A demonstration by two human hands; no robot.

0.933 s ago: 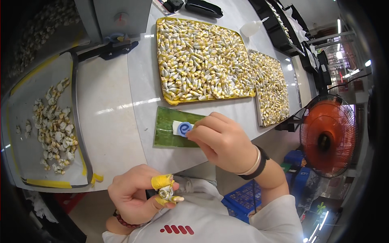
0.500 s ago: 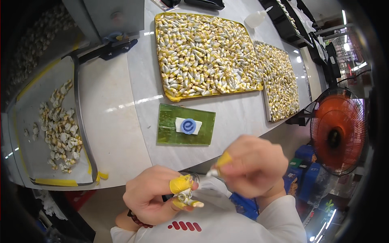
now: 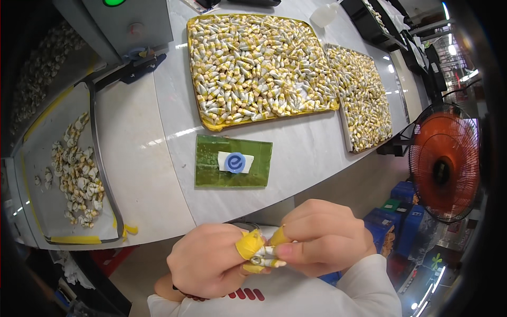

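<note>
Both hands, left hand [image 3: 211, 261] and right hand [image 3: 322, 238], pinch a small yellow-and-white piece [image 3: 265, 257] off the worktop [image 3: 153, 158]; loosening my taped fingertips [image 3: 249, 244] could drop it floorward.

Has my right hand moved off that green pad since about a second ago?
Yes. The right hand has pulled back from the green pad, off the table edge toward the body, meeting the left hand around a small piece.

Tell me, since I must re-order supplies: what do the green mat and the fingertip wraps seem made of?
The green mat looks like glass or glossy hard plastic: flat, straight-edged, with a sheen; I cannot tell which. The fingertip wraps look like yellow adhesive tape, matte and creased around the fingertips of both hands, though rubber cots are possible.
</note>
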